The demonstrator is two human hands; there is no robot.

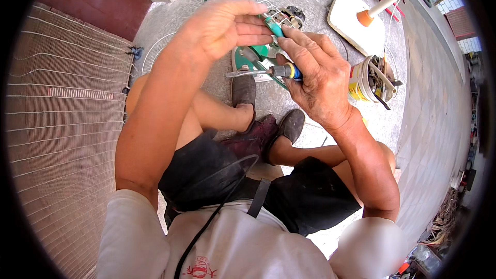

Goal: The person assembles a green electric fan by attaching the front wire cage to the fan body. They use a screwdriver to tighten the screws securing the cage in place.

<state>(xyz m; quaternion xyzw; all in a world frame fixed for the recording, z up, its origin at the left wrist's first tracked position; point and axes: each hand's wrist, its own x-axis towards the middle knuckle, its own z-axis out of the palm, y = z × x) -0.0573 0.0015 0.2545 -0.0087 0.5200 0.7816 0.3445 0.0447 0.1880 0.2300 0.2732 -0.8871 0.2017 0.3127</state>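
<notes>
Green hoop, L hand grip on edge, R hand clasping screwdriver, bucket rim just R

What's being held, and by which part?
Left hand holds a green band by its edge; right hand holds a screwdriver by its handle, fingertips against the band.

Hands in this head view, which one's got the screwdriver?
The right hand, on the picture's right: the screwdriver's black-and-blue handle is in its grip. The left hand has the green strip instead.
</notes>
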